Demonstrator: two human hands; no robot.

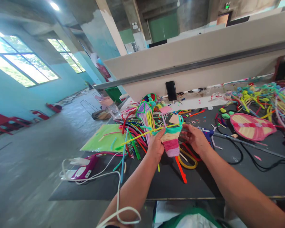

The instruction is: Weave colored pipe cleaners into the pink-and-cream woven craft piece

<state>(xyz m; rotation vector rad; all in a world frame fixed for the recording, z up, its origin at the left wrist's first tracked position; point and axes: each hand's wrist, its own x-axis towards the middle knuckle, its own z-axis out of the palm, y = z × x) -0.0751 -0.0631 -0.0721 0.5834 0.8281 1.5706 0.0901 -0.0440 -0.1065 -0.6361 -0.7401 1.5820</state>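
Observation:
My left hand [157, 144] is closed on the left edge of a cone-shaped pipe-cleaner craft [172, 144] with turquoise, cream, pink and lilac bands. From its lower tip an orange-red stem [181, 171] slants down. A long yellow pipe cleaner [139, 136] crosses by my left thumb and runs along the craft's upper band. Beside the right edge is my right hand [196, 139], its fingers bent and apart, some partly hidden; whether they touch the craft is unclear. Just right of that hand lies a blue glue gun [207, 136], partly covered.
A heap of colourful pipe cleaners [137, 133] and a green plastic packet [104, 137] lie left. A purple power strip [85, 169] trails a white cable [118, 190]. To the right are a pink-rimmed oval craft [251, 126] and a black cable [239, 155]. A phone [171, 91] stands behind.

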